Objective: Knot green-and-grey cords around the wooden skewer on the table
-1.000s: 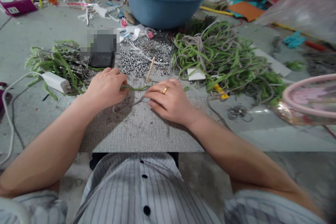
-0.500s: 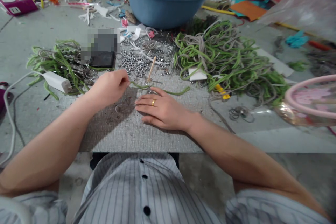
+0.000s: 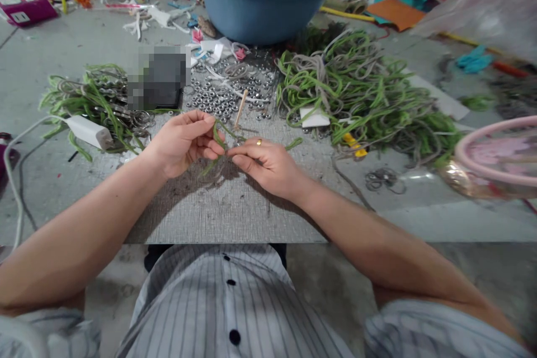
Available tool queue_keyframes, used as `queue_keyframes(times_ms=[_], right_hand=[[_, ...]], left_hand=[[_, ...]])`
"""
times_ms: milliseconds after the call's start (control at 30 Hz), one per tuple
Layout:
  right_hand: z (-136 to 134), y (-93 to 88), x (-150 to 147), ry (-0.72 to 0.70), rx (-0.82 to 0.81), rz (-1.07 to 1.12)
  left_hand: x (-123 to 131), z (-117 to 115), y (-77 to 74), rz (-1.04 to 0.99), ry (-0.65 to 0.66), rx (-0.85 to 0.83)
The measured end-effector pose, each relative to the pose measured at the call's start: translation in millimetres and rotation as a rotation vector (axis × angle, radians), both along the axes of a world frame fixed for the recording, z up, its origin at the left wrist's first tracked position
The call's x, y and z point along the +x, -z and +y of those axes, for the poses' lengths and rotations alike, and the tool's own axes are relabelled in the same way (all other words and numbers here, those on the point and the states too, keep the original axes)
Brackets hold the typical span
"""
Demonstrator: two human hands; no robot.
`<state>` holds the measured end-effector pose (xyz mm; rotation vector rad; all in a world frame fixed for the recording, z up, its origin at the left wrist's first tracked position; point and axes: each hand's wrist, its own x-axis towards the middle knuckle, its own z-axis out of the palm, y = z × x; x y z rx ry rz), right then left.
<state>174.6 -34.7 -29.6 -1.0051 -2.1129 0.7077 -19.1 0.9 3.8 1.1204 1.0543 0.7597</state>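
Note:
A green cord point(image 3: 217, 135) runs between my hands and is bent into a loop. My left hand point(image 3: 184, 142) is closed on the cord between thumb and fingers, palm turned partly up. Close beside it, my right hand point(image 3: 268, 168), with a gold ring on one finger, pinches the cord near the loop. One cord end point(image 3: 293, 143) sticks out beyond my right hand on the mat. Just behind the hands, a thin wooden stick point(image 3: 240, 109) stands tilted. Small metal rings point(image 3: 213, 102) lie scattered behind it.
A large blue basin point(image 3: 268, 5) stands at the back. Green and grey cords point(image 3: 361, 89) are heaped on the right. At left lie a bundle of cords with metal rings point(image 3: 104, 86), a white charger point(image 3: 89, 131) and a dark phone-like object point(image 3: 168, 98). A pink hoop point(image 3: 465, 145) juts in at right.
My left hand has opened its fist into a grip and moved right. My right hand has lifted from lying flat and turned to pinch the cord, which is now looped.

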Motion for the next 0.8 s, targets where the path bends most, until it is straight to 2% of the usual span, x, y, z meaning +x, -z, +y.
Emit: queue_keyframes(times_ms=[200, 300, 400, 467, 633, 733, 800], right_hand=[[-1.0, -3.3, -7.5, 0.030, -0.413, 0.235], [-1.0, -6.0, -8.3, -0.017, -0.636, 0.409], [-1.2, -6.7, -7.2, -0.056, -0.791, 0.484], [-1.6, -6.1, -6.3, -0.047, -0.818, 0.489], [-1.0, -7.2, -4.0, -0.008, -0.752, 0.475], [1.1, -9.9, -1.8, 0.015, -0.750, 0.568], [2.7, -11.1, -0.1, 0.021, -0.751, 0.632]], left_hand=[[5.6, -5.1, -0.7, -0.076, 0.027, -0.058], [6.7, -6.9, -0.9, -0.170, 0.050, -0.099], [5.5, -7.3, 0.8, -0.212, 0.094, -0.107], [4.3, -7.2, 2.4, -0.183, 0.113, -0.073], [3.7, -8.6, 2.1, -0.069, 0.119, 0.029], [4.2, -10.6, 0.3, -0.016, 0.112, 0.035], [3.9, -12.0, -0.5, 0.027, 0.155, 0.029]])
